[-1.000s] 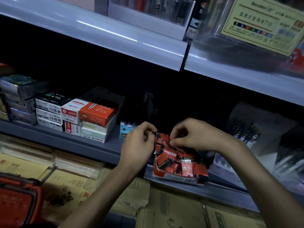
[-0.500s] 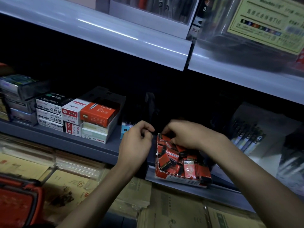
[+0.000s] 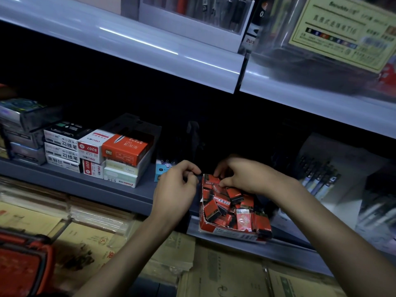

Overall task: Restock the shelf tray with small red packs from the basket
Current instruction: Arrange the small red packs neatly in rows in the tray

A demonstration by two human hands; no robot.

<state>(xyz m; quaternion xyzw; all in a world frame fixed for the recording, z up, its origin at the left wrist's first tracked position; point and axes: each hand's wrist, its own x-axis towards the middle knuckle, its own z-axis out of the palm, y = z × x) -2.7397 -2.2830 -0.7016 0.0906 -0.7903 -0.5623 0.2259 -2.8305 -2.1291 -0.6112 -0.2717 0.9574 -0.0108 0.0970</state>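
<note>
A red cardboard shelf tray (image 3: 227,233) sits tilted at the front edge of the grey shelf, holding several small red packs (image 3: 212,210) in a loose heap. My right hand (image 3: 244,175) is over the tray's back end, thumb and fingers pinched on a small red pack (image 3: 215,180) there. Just left of the tray's back corner my left hand (image 3: 175,189) hovers with its fingers curled in; its palm faces away, so nothing shows inside it. The red basket (image 3: 21,264) is at the lower left, and its contents cannot be seen.
Stacked stationery boxes (image 3: 120,155) stand on the same shelf to the left, with a small blue box (image 3: 160,171) beside my left hand. Pen displays (image 3: 319,179) are to the right. Another shelf (image 3: 150,46) overhangs above. Flat brown packages (image 3: 214,273) lie below.
My right hand has moved from the middle of the tray towards its back end, still pinching among the packs. My left hand has stayed almost still beside the tray.
</note>
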